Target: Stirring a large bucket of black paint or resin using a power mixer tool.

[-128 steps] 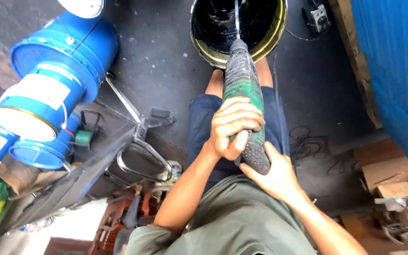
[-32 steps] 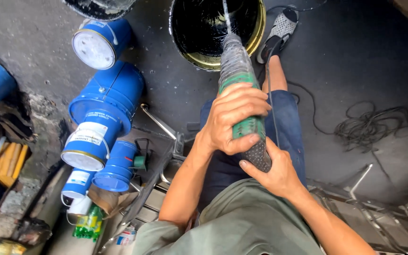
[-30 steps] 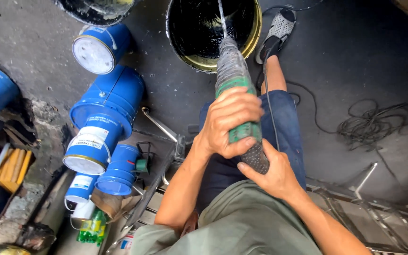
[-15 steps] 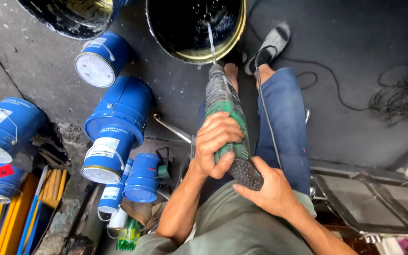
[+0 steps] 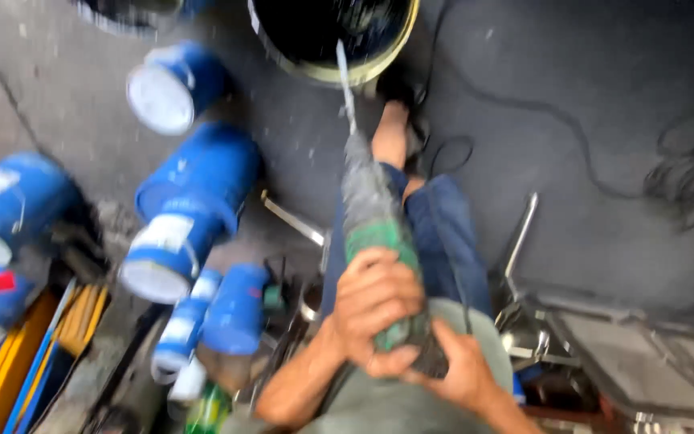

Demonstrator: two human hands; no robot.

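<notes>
My left hand [image 5: 375, 309] and right hand [image 5: 455, 374] both gripped the drill [image 5: 379, 233], its shaft [image 5: 347, 88] angled into the bucket [image 5: 363, 72].

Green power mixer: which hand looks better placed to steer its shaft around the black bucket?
Probably left. The left hand wraps the green power mixer farther forward, nearer the black bucket; the right hand sits at the rear.

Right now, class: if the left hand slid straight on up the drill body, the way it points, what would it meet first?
The left hand grips the green drill. Straight ahead it would first meet the drill's grey front, then the thin rod entering the black bucket. Blur makes depth uncertain.
</notes>
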